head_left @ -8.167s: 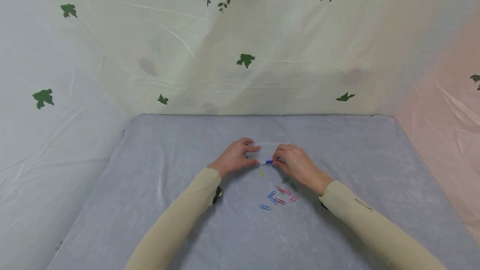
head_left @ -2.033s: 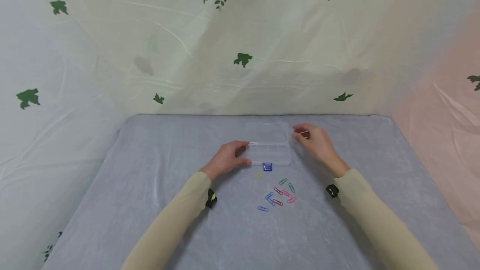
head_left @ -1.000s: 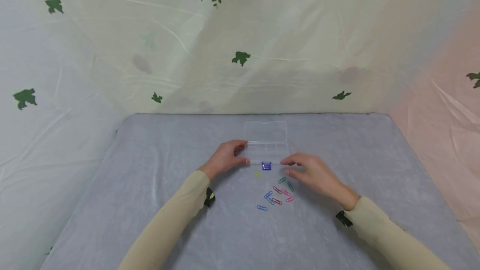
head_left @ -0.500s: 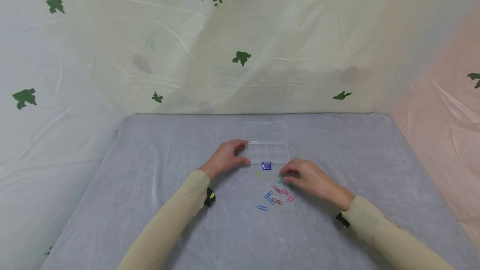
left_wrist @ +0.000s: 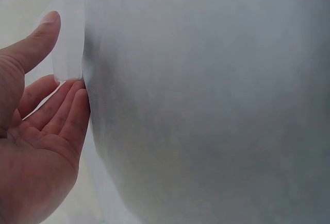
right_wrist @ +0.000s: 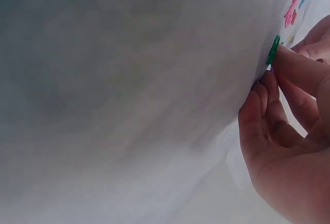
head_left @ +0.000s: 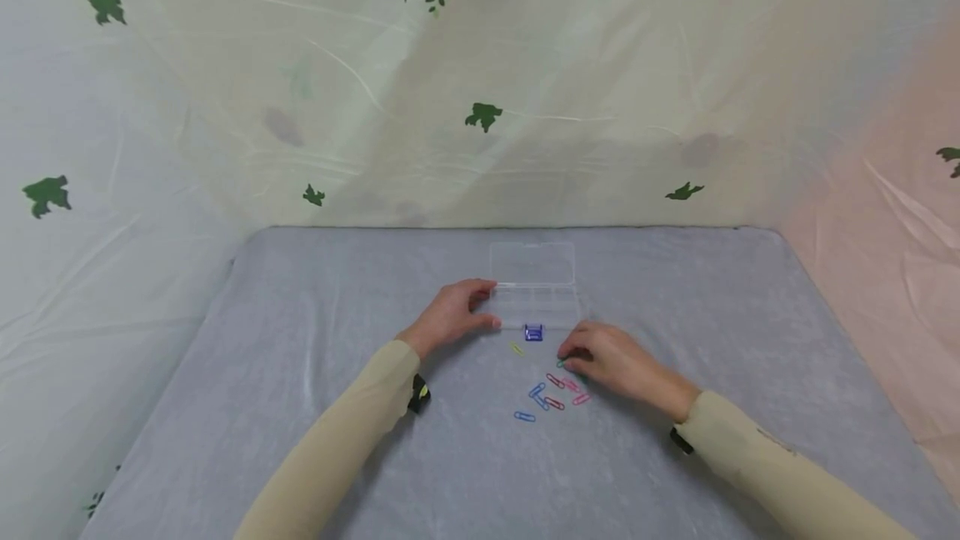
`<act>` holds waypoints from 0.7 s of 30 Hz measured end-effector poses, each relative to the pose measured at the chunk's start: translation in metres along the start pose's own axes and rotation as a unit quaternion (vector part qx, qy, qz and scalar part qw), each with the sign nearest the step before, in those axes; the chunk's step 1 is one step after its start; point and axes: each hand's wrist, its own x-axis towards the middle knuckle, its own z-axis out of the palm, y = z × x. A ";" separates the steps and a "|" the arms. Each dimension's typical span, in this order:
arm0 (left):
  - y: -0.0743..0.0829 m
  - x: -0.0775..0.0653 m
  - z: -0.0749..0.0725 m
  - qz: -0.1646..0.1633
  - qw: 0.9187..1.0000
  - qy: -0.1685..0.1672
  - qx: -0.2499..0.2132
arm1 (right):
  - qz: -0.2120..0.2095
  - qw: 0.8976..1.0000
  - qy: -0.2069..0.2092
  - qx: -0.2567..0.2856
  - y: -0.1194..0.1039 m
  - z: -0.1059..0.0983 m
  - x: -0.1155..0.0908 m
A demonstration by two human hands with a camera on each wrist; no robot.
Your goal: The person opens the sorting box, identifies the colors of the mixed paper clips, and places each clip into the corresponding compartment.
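The left hand [head_left: 452,317] is spread wide, its fingers fairly straight; thumb and fingertips touch the end of a clear box [head_left: 534,300] that extends to the hand's right. The box's lid [head_left: 532,263] is folded back, farther from the person than the hand, and a blue latch [head_left: 533,332] sits on the near edge between the two hands. The right hand [head_left: 615,359] has its fingers bent and its thumb close to them, the tips at a green paper clip [head_left: 561,363]; I cannot tell whether they have hold of it. A second green clip [right_wrist: 274,50] lies just beside that hand's thumb. Red, pink and blue clips [head_left: 525,417] lie to the left of the right hand and nearer the person, and a yellow clip [head_left: 517,348] lies between the hands.
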 end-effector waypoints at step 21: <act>-0.001 -0.001 0.001 -0.007 1.000 0.005 -0.014 | 0.042 0.998 0.018 0.044 -0.007 -0.003 0.000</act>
